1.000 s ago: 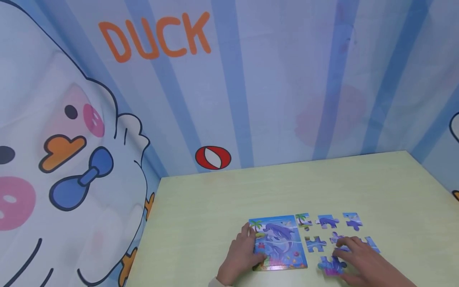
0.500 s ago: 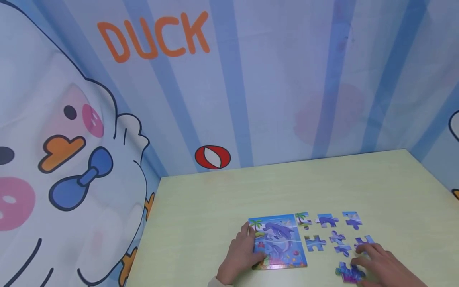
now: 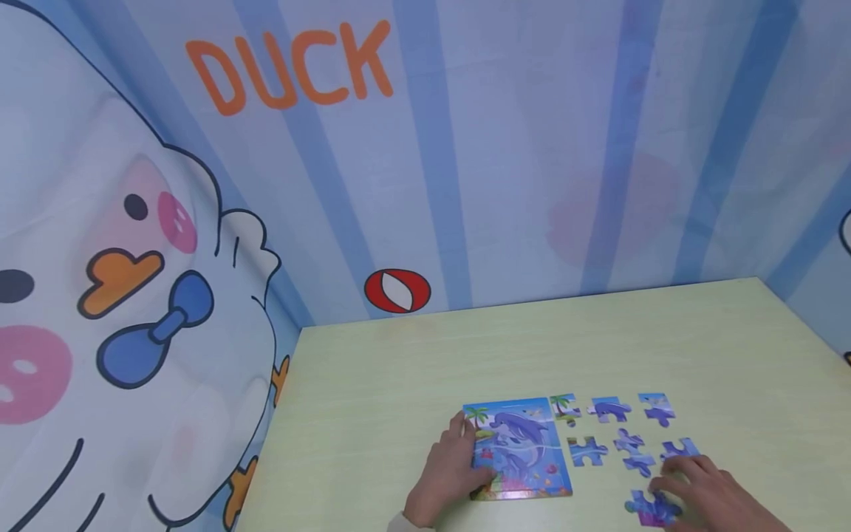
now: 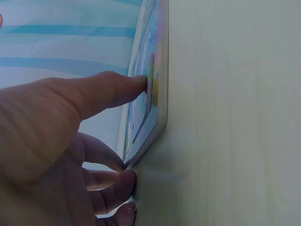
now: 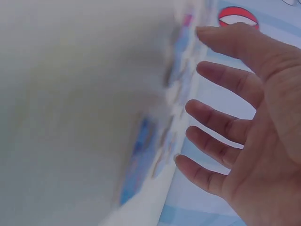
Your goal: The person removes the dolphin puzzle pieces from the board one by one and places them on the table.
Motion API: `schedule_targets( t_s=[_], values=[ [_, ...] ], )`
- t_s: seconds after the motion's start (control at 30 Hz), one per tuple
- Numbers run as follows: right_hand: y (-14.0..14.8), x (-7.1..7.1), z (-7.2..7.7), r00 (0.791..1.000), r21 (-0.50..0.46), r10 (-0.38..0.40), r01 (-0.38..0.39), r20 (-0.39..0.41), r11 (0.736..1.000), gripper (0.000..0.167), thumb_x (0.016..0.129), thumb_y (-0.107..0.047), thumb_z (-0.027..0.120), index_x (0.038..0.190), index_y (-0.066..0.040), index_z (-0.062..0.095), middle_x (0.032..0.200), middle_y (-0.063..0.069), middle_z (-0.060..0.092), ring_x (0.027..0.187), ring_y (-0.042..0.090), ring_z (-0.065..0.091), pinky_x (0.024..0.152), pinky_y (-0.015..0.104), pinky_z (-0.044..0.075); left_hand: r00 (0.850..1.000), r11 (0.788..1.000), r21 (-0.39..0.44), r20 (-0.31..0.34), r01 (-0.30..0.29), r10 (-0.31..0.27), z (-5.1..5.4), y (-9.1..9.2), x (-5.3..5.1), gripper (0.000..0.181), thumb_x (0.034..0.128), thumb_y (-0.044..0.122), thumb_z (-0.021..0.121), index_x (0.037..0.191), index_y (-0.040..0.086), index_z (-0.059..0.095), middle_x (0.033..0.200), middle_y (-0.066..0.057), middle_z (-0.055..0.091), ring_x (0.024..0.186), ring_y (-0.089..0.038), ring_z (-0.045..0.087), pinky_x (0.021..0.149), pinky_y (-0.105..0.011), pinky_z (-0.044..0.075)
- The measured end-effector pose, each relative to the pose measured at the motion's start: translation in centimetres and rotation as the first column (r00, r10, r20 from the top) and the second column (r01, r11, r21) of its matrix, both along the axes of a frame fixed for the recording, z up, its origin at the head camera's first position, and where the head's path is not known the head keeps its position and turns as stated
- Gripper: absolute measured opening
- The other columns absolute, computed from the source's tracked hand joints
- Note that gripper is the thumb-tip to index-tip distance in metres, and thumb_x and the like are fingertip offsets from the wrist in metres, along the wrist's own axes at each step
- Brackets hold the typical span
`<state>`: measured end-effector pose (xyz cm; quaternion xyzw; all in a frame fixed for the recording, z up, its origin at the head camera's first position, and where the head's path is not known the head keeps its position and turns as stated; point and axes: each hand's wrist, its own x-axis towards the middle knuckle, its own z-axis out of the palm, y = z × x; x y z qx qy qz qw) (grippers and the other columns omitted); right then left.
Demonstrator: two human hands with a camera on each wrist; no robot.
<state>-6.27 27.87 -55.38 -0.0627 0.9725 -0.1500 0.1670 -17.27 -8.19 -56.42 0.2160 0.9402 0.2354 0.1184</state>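
My left hand (image 3: 448, 465) holds the lower-left edge of a dolphin jigsaw puzzle board (image 3: 521, 447). In the left wrist view the thumb (image 4: 113, 89) presses on its picture face, the other fingers at its edge. My right hand (image 3: 718, 491) is beside a blue-purple puzzle piece (image 3: 648, 510) near the front; whether the fingertips touch it cannot be told. Its fingers are spread and loosely bent in the right wrist view, holding nothing. Close to these fingers lies another puzzle piece (image 3: 679, 448), partly covered by the hand.
Several loose puzzle pieces lie right of the board, among them a palm-tree piece (image 3: 564, 408), a dolphin-head piece (image 3: 609, 408) and a top-right piece (image 3: 657, 408). A pale table (image 3: 372, 391) bears them. Behind it hangs a striped duck-print cloth (image 3: 518, 148).
My right hand slid the front puzzle piece to the right between the first and second frames, then stayed nearly still. My left hand kept its place on the board.
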Motion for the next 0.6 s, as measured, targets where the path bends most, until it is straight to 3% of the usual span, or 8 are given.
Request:
schedule_targets(
  t_s=[0.13, 0.2, 0.37, 0.6],
  values=[
    [-1.6, -1.0, 1.1, 0.998, -0.081, 0.013, -0.018, -0.060, 0.997, 0.037, 0.085, -0.044, 0.079, 0.113, -0.022, 0.072, 0.121, 0.003, 0.060, 0.112, 0.031, 0.053, 0.091, 0.060, 0.047, 1.000, 1.000, -0.011, -0.013, 0.000, 0.000, 0.1, 0.1, -0.1, 0.081, 0.0833, 0.034, 0.081, 0.142, -0.011, 0.049, 0.154, -0.025, 0.036, 0.126, -0.042, 0.051, 0.095, -0.057, 0.048],
    [-2.7, -1.7, 1.6, 0.990, -0.095, 0.059, -0.072, -0.132, 0.993, 0.033, 0.086, -0.039, 0.079, 0.113, -0.021, 0.072, 0.118, 0.002, 0.060, 0.109, 0.029, 0.053, 0.089, 0.058, 0.048, 1.000, 1.000, -0.012, -0.015, -0.004, 0.004, 0.1, 0.2, -0.2, 0.082, 0.0831, 0.035, 0.082, 0.142, -0.011, 0.049, 0.154, -0.025, 0.035, 0.127, -0.042, 0.051, 0.096, -0.057, 0.048],
    [-5.1, -3.3, 2.2, 0.948, -0.071, 0.139, -0.166, -0.286, 0.984, 0.029, 0.088, -0.034, 0.079, 0.112, -0.019, 0.074, 0.112, -0.004, 0.058, 0.102, 0.024, 0.053, 0.084, 0.051, 0.049, 1.000, 1.000, 0.001, -0.002, -0.014, 0.014, 0.3, 0.2, -0.2, 0.082, 0.0829, 0.034, 0.083, 0.143, -0.011, 0.048, 0.154, -0.025, 0.035, 0.127, -0.043, 0.050, 0.097, -0.058, 0.047],
    [-7.5, -4.6, 1.9, 0.900, -0.124, 0.175, -0.242, -0.398, 0.962, 0.028, 0.088, -0.027, 0.078, 0.113, -0.015, 0.074, 0.108, -0.004, 0.059, 0.100, 0.024, 0.052, 0.078, 0.048, 0.048, 1.000, 1.000, 0.005, -0.001, 0.006, -0.006, 0.2, 0.0, -0.1, 0.081, 0.0828, 0.034, 0.081, 0.141, -0.012, 0.049, 0.152, -0.026, 0.037, 0.123, -0.043, 0.053, 0.092, -0.057, 0.049]
  ],
)
